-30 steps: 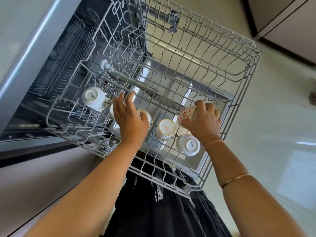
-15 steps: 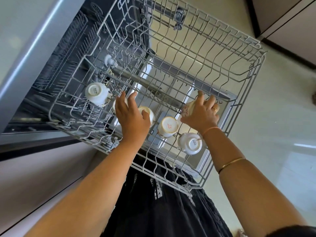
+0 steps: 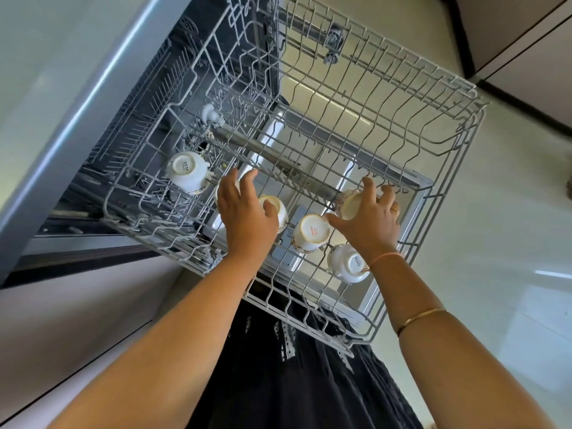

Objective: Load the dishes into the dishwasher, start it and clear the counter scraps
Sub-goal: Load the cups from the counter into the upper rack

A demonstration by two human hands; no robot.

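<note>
The dishwasher's grey wire upper rack [image 3: 445, 168] is pulled out below me. Several cups stand upside down in it: a white cup [image 3: 185, 170] at the left, a cream cup [image 3: 278, 212], a gold-rimmed cup [image 3: 311, 232] and another white cup [image 3: 349, 264]. My left hand [image 3: 244, 215] lies over the rack with fingers spread, its thumb touching the cream cup; its palm mostly hides one more cup. My right hand [image 3: 368, 218] holds a red-patterned cup [image 3: 348, 205] between thumb and fingers, tilted, just behind the gold-rimmed cup.
The open dishwasher door [image 3: 312, 168] lies under the rack, and the dark tub with the lower rack [image 3: 145, 119] is at the left. A grey counter edge [image 3: 77, 119] runs along the left. Pale floor [image 3: 510, 243] spreads right, with cabinets [image 3: 526, 41] at top right.
My right hand has tipped the patterned cup so its round end faces me, and its fingers have spread. My left hand has stayed over the same cups.
</note>
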